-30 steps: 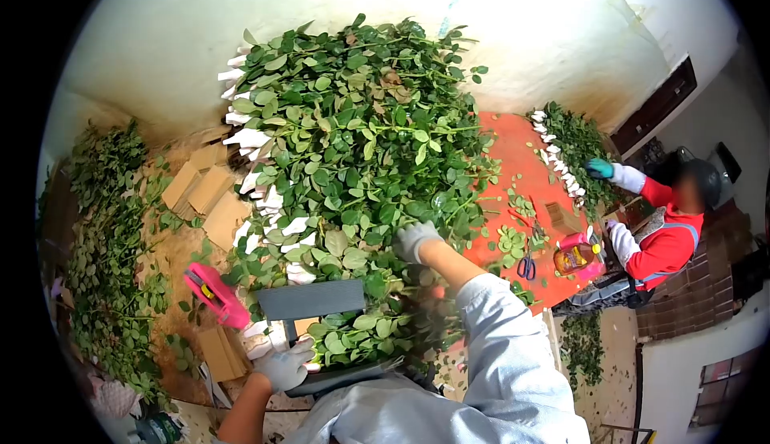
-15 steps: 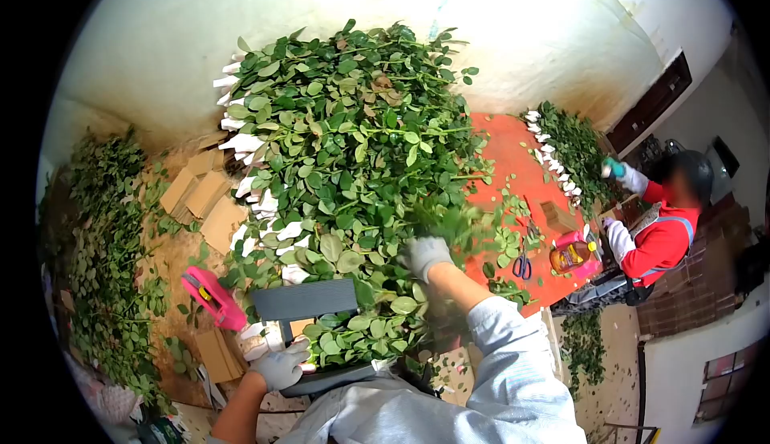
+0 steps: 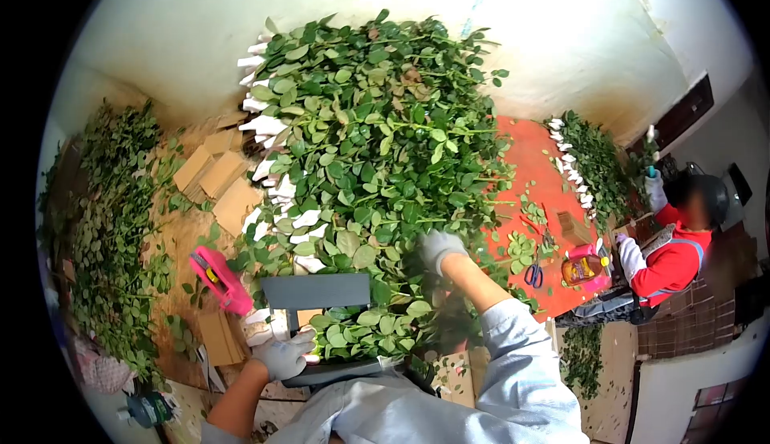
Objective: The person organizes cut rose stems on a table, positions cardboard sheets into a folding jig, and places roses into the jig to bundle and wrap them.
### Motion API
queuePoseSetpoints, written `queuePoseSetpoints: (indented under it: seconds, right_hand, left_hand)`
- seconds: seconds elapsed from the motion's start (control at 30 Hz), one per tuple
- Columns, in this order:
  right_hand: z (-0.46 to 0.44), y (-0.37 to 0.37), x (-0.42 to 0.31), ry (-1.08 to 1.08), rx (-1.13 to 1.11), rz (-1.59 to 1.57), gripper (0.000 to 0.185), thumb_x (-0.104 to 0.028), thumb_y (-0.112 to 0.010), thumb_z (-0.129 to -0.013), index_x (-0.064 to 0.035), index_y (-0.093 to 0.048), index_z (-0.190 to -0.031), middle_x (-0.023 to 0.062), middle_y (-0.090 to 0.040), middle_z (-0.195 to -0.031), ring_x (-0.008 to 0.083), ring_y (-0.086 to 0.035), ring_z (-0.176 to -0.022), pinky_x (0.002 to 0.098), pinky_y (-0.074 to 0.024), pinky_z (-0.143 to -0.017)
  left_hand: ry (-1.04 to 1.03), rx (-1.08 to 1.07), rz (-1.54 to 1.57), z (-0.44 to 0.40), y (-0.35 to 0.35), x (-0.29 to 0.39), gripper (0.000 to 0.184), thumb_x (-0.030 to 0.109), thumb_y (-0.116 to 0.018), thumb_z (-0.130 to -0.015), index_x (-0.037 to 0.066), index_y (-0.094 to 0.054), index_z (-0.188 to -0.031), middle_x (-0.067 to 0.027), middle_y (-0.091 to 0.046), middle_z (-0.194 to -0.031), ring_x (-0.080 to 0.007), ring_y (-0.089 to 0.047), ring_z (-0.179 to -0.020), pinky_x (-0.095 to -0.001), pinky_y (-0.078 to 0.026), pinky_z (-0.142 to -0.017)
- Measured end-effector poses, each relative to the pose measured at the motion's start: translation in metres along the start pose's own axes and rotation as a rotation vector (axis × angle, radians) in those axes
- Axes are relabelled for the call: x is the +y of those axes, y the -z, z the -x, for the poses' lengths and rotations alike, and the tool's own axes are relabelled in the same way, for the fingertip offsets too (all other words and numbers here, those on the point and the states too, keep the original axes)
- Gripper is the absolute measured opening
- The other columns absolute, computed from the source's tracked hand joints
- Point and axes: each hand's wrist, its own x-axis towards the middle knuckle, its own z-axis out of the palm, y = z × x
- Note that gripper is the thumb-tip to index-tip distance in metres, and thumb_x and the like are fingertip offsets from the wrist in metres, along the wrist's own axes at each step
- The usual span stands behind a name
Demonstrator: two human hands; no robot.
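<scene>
Fingers of my gloved right hand (image 3: 441, 250) dip, slightly curled, into foliage; leaves hide their tips, so I cannot tell whether they grasp a stem. Those of my gloved left hand (image 3: 282, 357) bend at the near bunch's white-wrapped end, and whether they grip anything I cannot tell either.

Biggest before me is the pile of leafy stems (image 3: 385, 139), stacked against the wall, its white-wrapped ends pointing left; my right hand is at its near side. More greenery (image 3: 112, 203) spreads along the far left. To the right lies the red tabletop (image 3: 517, 151), and beyond it a person in red (image 3: 674, 255) holds up a stem beside a row of white-tipped greenery (image 3: 597, 163). Close to me, the near bunch (image 3: 373, 332) sits between my two hands, just below a dark grey flap (image 3: 315, 291). Left of the flap rests a pink tool (image 3: 220, 281). On the red surface stand a bottle of amber liquid (image 3: 581, 269) and, smaller, dark-handled scissors (image 3: 533, 275).
</scene>
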Motion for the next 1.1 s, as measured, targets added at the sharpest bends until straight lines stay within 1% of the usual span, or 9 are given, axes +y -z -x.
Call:
queuePoseSetpoints:
  seconds: [0.13, 0.3, 0.43, 0.47, 0.63, 0.7, 0.73, 0.93, 1.1]
  right_hand:
    - [-0.030, 0.009, -0.046, 0.365, 0.305, -0.163, 0.029, -0.021, -0.052, -0.097, -0.0116, -0.060, -0.124, 0.0181, -0.063, -0.119, 0.0374, -0.064, -0.110, 0.0480, -0.0541, -0.089]
    - [-0.085, -0.009, -0.080, 0.153, 0.202, 0.037, 0.032, -0.018, -0.052, -0.098, -0.0103, -0.059, -0.128, 0.0167, -0.063, -0.127, 0.0346, -0.066, -0.114, 0.0468, -0.0545, -0.092]
    - [-0.102, -0.019, -0.087, 0.110, 0.282, 0.110, 0.028, -0.015, -0.051, -0.099, -0.0066, -0.059, -0.124, 0.0180, -0.071, -0.113, 0.0352, -0.071, -0.103, 0.0461, -0.0575, -0.084]
    - [-0.102, -0.018, -0.085, 0.088, 0.248, 0.132, 0.025, -0.014, -0.050, -0.099, -0.0079, -0.060, -0.121, 0.0184, -0.071, -0.113, 0.0339, -0.072, -0.102, 0.0465, -0.0576, -0.083]
    - [-0.090, 0.010, -0.061, 0.231, 0.534, 0.352, 0.020, -0.015, -0.056, -0.094, -0.0104, -0.061, -0.112, 0.0128, -0.064, -0.101, 0.0297, -0.068, -0.092, 0.0410, -0.0576, -0.073]
    - [-0.054, 0.062, -0.066, 0.223, 0.655, 0.448, 0.020, -0.016, -0.062, -0.089, -0.0126, -0.060, -0.109, 0.0105, -0.061, -0.104, 0.0275, -0.063, -0.094, 0.0379, -0.0556, -0.074]
    - [-0.061, 0.071, -0.054, 0.245, 0.894, 0.547, 0.023, -0.015, -0.063, -0.087, -0.0130, -0.058, -0.109, 0.0098, -0.061, -0.104, 0.0269, -0.062, -0.094, 0.0380, -0.0543, -0.072]
    - [0.048, 0.177, -0.060, 0.388, 1.117, 0.399, 0.023, -0.008, -0.059, -0.085, -0.0127, -0.059, -0.108, 0.0106, -0.059, -0.096, 0.0287, -0.062, -0.087, 0.0423, -0.0541, -0.069]
    - [0.148, 0.119, -0.094, 0.464, 0.895, 0.518, 0.021, -0.015, -0.060, -0.086, -0.0130, -0.059, -0.107, 0.0089, -0.056, -0.096, 0.0259, -0.062, -0.085, 0.0387, -0.0558, -0.059]
  left_hand:
    - [-0.008, -0.001, 0.005, -0.002, -0.009, -0.010, 0.041, 0.019, -0.048, -0.091, 0.012, -0.061, -0.130, -0.0132, -0.042, -0.157, -0.0351, -0.061, -0.122, -0.0451, -0.048, -0.103]
    - [-0.040, 0.044, -0.053, -0.002, -0.015, -0.013, 0.045, 0.020, -0.048, -0.092, 0.012, -0.059, -0.135, -0.0110, -0.043, -0.156, -0.0327, -0.063, -0.117, -0.0439, -0.051, -0.096]
    - [-0.031, 0.123, 0.048, -0.001, -0.023, -0.014, 0.047, 0.021, -0.050, -0.091, 0.014, -0.059, -0.136, -0.0073, -0.048, -0.153, -0.0295, -0.068, -0.107, -0.0488, -0.051, -0.091]
    - [0.047, 0.015, -0.062, 0.003, 0.003, 0.006, 0.048, 0.019, -0.049, -0.090, 0.014, -0.058, -0.137, -0.0070, -0.047, -0.154, -0.0303, -0.069, -0.106, -0.0476, -0.052, -0.092]
    - [0.063, 0.048, 0.158, 0.001, -0.014, -0.004, 0.050, 0.015, -0.050, -0.089, 0.015, -0.056, -0.139, -0.0090, -0.041, -0.158, -0.0362, -0.064, -0.117, -0.0486, -0.048, -0.102]
    - [0.084, 0.025, 0.139, 0.004, 0.003, 0.007, 0.051, 0.015, -0.050, -0.089, 0.014, -0.055, -0.140, -0.0090, -0.040, -0.158, -0.0360, -0.063, -0.118, -0.0485, -0.048, -0.102]
    - [0.094, -0.003, 0.127, 0.005, 0.008, 0.010, 0.052, 0.014, -0.051, -0.090, 0.014, -0.053, -0.141, -0.0090, -0.041, -0.158, -0.0366, -0.063, -0.117, -0.0485, -0.048, -0.102]
    - [0.125, -0.002, 0.164, -0.001, -0.005, 0.004, 0.052, 0.017, -0.051, -0.092, 0.012, -0.048, -0.144, -0.0117, -0.047, -0.154, -0.0377, -0.062, -0.118, -0.0491, -0.048, -0.101]
    - [0.101, 0.005, 0.126, 0.000, -0.012, 0.000, 0.044, 0.017, -0.048, -0.093, 0.012, -0.059, -0.135, -0.0066, -0.041, -0.158, -0.0363, -0.062, -0.120, -0.0476, -0.048, -0.103]
